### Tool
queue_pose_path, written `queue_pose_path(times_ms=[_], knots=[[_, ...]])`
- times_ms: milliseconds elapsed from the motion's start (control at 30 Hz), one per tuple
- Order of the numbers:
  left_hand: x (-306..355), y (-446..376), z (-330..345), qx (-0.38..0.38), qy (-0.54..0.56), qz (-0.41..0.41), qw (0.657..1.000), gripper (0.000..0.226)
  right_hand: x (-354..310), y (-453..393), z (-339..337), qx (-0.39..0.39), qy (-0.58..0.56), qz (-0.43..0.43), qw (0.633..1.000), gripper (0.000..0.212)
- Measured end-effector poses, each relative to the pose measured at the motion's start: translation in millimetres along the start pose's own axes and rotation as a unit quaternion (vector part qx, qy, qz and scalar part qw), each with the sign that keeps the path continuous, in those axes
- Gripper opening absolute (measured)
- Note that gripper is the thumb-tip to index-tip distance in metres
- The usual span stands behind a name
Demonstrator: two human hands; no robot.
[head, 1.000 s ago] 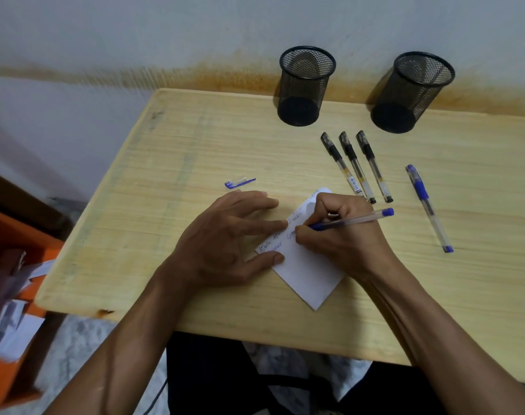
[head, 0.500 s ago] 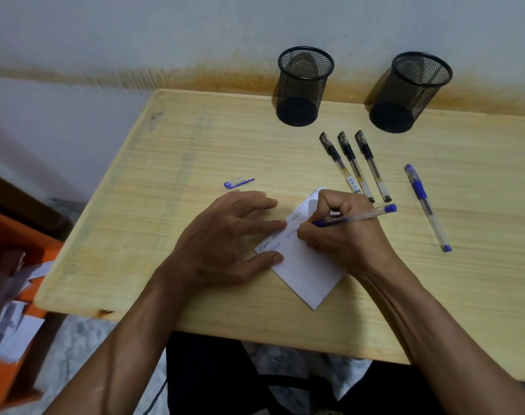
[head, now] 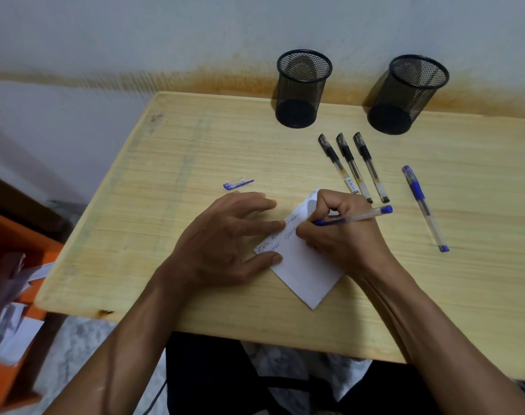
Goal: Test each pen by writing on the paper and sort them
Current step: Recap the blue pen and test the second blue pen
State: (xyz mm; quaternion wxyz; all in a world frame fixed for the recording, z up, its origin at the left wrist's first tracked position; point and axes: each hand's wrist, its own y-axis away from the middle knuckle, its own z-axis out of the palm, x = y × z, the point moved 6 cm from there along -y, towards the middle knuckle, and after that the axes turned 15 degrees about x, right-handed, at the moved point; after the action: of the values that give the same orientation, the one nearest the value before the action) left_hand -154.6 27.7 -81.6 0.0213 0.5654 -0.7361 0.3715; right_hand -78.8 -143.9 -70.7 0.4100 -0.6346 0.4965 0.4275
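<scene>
A small white paper (head: 306, 274) with handwritten lines lies on the wooden table (head: 165, 205). My left hand (head: 222, 244) presses flat on the paper's left corner, fingers spread. My right hand (head: 342, 232) grips an uncapped blue pen (head: 354, 217) with its tip on the paper. The pen's blue cap (head: 237, 184) lies beyond my left hand. Three black capped pens (head: 352, 167) lie side by side past my right hand. Another blue capped pen (head: 424, 206) lies to the right.
Two black mesh pen cups stand at the table's back edge against the wall, one (head: 303, 88) in the middle and one (head: 408, 94) to the right, both showing no pens inside. An orange bin (head: 6, 295) with papers sits on the floor at the left.
My right hand has shifted slightly up and right along the paper with the pen, adding writing. My left hand has stayed in place.
</scene>
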Motion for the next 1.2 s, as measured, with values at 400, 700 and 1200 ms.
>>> queue_pose_path(times_ms=[400,700,1200], knots=[[0.8,1.5,0.0,0.023,0.015,0.006,1.000,0.045,7.4,-8.4,-11.4,0.031,-0.163,0.117,0.979,0.029],[1.0,-4.0,-19.7,0.177,0.018,-0.064,0.982,0.031,-6.3,-4.1,-34.3,0.060,-0.391,0.174,0.902,0.032],[-30.3,-21.4,-19.8,0.192,-0.153,-0.222,0.944,0.024,-0.9,32.5,-74.9,0.080,-0.222,0.142,0.961,0.016]])
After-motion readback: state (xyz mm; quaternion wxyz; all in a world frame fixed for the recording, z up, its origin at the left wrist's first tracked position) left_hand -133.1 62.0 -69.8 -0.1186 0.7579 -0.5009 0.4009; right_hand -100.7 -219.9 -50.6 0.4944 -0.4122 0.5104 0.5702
